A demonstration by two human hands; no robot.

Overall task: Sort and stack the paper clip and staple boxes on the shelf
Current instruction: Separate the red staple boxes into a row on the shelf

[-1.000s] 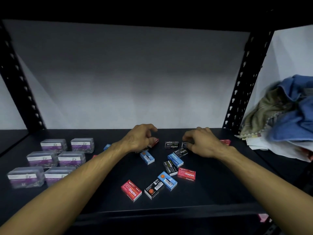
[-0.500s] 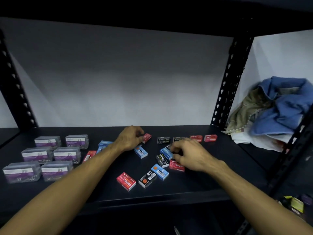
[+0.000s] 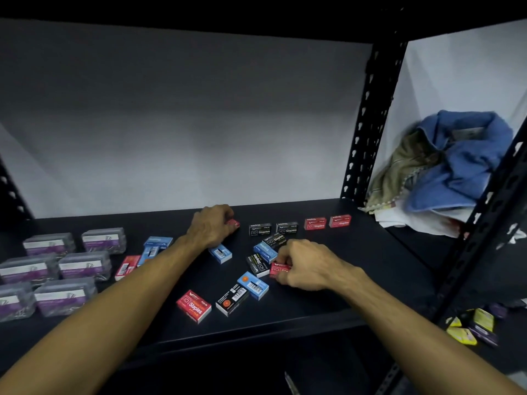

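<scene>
Right hand (image 3: 306, 265) has dropped from the back row onto a red staple box (image 3: 279, 269).
Fingers clamped on it — left hand (image 3: 212, 225) grips another red box (image 3: 234, 223) — colour sorting continues.

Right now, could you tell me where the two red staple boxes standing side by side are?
In the head view, the two red staple boxes stand at the shelf's back right, just right of two black staple boxes.

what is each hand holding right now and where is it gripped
Right hand: red staple box, fingers closed on its right end. Left hand: another red box, mostly hidden.
</scene>
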